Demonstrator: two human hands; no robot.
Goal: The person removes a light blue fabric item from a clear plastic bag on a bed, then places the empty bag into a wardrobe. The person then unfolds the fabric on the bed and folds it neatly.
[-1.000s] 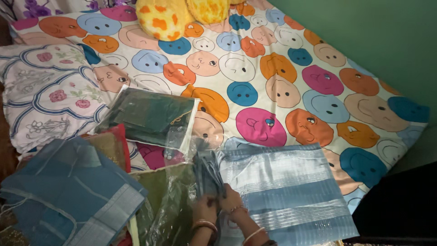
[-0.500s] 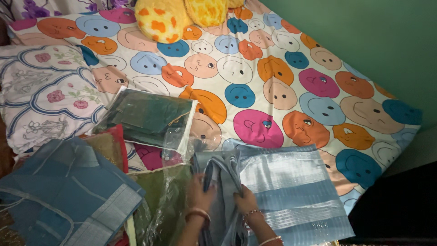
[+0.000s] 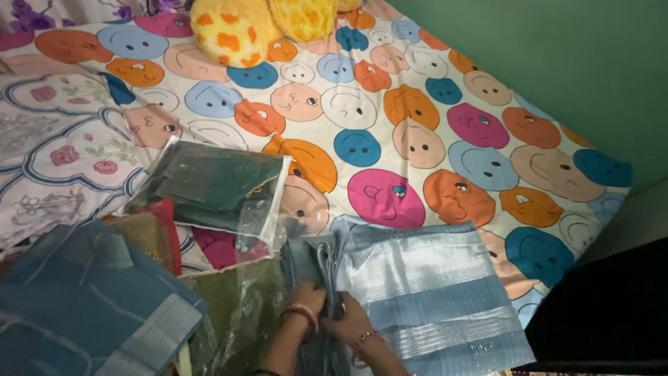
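Observation:
My left hand (image 3: pixel 307 300) and my right hand (image 3: pixel 353 321) are close together at the bottom middle, both gripping the bunched left edge of a light blue striped cloth (image 3: pixel 424 292). The cloth lies folded flat on the bed and spreads out to the right of my hands. Bangles show on both wrists. A crinkled clear plastic bag (image 3: pixel 236 310) over an olive-green cloth lies just left of my left hand.
The bed carries a sheet of coloured smiley faces (image 3: pixel 390 132). A dark green cloth in a clear packet (image 3: pixel 212 184) lies to the upper left, a blue folded cloth (image 3: pixel 83 306) at lower left, a floral pillow (image 3: pixel 56 153) at left, a yellow-orange soft toy (image 3: pixel 236 28) on top. A green wall (image 3: pixel 557 56) runs along the right.
My hands lifted and spread the folds of the blue cloth's edge, then came back together and lower on it. The view has shifted slightly.

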